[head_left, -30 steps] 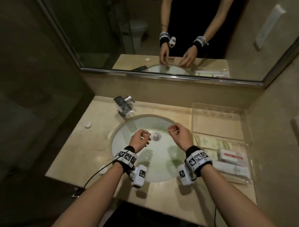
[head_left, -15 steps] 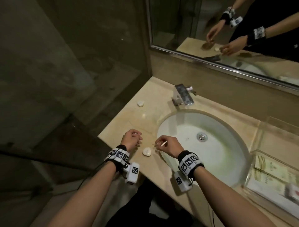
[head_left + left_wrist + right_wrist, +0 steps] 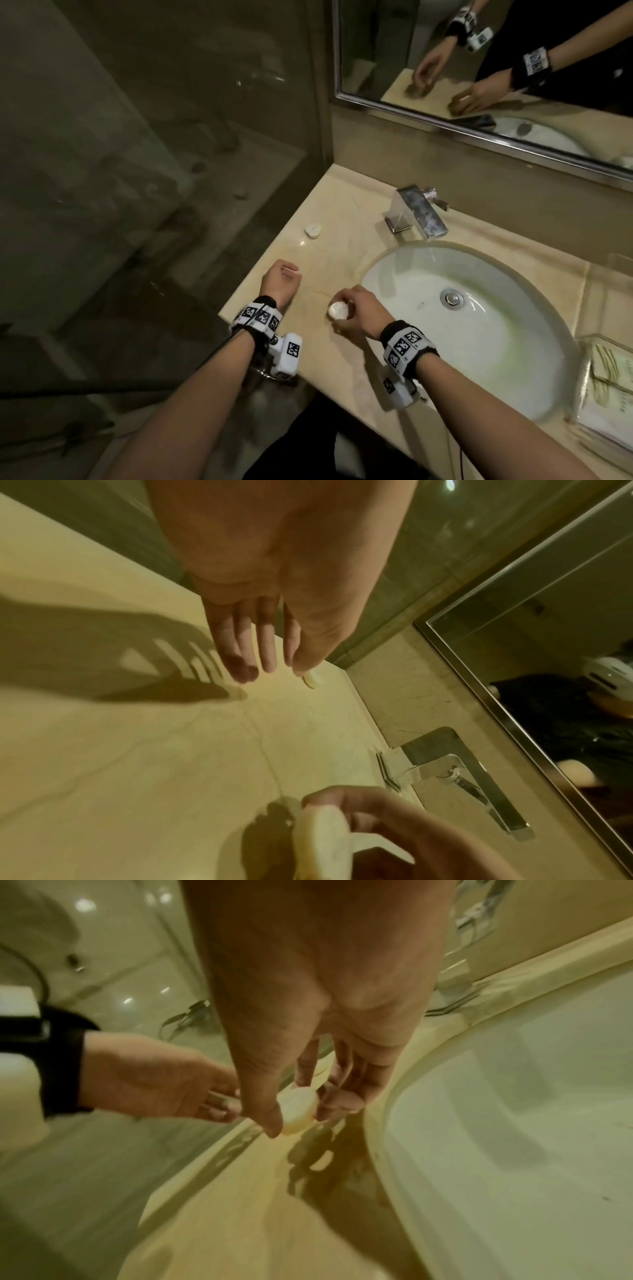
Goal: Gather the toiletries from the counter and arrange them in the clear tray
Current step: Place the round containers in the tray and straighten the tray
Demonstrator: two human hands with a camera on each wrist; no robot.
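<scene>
A small round white soap (image 3: 337,310) is pinched between the thumb and fingers of my right hand (image 3: 343,306), just above the counter left of the sink; the right wrist view shows the soap (image 3: 297,1110) in that hand (image 3: 298,1122). My left hand (image 3: 290,270) hovers over the counter's left end with straight fingers (image 3: 267,653) and holds nothing. A second round soap (image 3: 313,230) lies farther back on the counter, just beyond the left fingertips (image 3: 313,681). The clear tray (image 3: 586,344) sits at the far right with flat packets (image 3: 613,373) in it.
The oval sink basin (image 3: 479,329) lies between my hands and the tray, with a chrome faucet (image 3: 418,214) behind it. A mirror (image 3: 479,85) runs along the back wall. A glass partition (image 3: 171,171) bounds the counter's left edge.
The view swung left from the sink and tray to the counter's left end. My right hand came down on the round soap that lay between the hands and now pinches it.
</scene>
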